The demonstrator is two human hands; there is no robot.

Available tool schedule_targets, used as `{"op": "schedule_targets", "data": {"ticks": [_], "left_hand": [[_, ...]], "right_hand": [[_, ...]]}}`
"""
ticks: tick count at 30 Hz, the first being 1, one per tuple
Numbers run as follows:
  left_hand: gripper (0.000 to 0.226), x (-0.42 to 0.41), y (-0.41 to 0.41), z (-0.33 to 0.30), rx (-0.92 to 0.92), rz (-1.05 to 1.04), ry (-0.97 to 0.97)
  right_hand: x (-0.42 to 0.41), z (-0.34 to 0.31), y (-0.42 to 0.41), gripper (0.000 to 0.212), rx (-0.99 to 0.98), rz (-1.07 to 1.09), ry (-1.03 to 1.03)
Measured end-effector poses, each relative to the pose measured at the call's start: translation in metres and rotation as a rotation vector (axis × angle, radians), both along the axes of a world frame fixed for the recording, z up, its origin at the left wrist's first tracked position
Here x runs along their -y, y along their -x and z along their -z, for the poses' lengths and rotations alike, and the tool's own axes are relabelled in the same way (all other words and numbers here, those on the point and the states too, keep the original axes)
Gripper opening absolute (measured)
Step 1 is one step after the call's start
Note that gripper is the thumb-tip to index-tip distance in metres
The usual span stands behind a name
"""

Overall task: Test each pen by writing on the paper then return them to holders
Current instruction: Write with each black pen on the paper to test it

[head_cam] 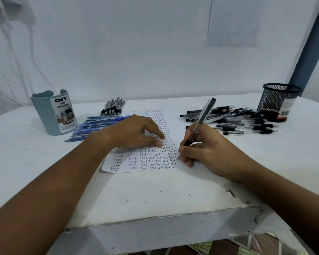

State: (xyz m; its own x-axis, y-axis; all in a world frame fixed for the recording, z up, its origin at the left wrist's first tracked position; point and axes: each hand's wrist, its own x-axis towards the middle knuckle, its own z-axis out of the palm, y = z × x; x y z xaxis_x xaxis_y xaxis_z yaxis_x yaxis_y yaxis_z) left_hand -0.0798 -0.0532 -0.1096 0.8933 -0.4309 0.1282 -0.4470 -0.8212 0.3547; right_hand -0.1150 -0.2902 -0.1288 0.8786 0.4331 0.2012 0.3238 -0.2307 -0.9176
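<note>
Both forearms reach in over the tabletop [155,196]. As I read it, I'm mid-test: my right hand [208,150] pinches a pen [201,120], tip at the right edge of the paper [147,162]. My left hand [136,133], fingers loosely spread, pins the sheet. Next, this pen belongs in a holder: the mesh cup [278,102] beyond the black pens [247,118], or the grey organizer [53,113] beside the blue pens [98,124].

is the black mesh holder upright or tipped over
Upright. The black mesh holder stands on its base at the table's far right, open rim facing up, with loose black pens lying beside it.
</note>
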Motion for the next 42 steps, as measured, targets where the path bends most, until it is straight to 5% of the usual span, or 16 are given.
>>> {"op": "schedule_targets", "data": {"ticks": [19, 34, 42], "left_hand": [[0.034, 0.0, 0.0, 0.001, -0.005, 0.004, 0.013], [0.035, -0.002, 0.0, 0.002, 0.013, -0.017, 0.04], [0.02, -0.01, -0.005, 0.006, 0.187, -0.135, 0.056]], "right_hand": [[0.001, 0.001, -0.001, 0.026, -0.068, 0.015, -0.168], [0.001, 0.005, -0.005, 0.024, -0.005, -0.008, -0.066], [-0.011, -0.019, -0.032, 0.013, -0.253, 0.029, -0.3]]}}
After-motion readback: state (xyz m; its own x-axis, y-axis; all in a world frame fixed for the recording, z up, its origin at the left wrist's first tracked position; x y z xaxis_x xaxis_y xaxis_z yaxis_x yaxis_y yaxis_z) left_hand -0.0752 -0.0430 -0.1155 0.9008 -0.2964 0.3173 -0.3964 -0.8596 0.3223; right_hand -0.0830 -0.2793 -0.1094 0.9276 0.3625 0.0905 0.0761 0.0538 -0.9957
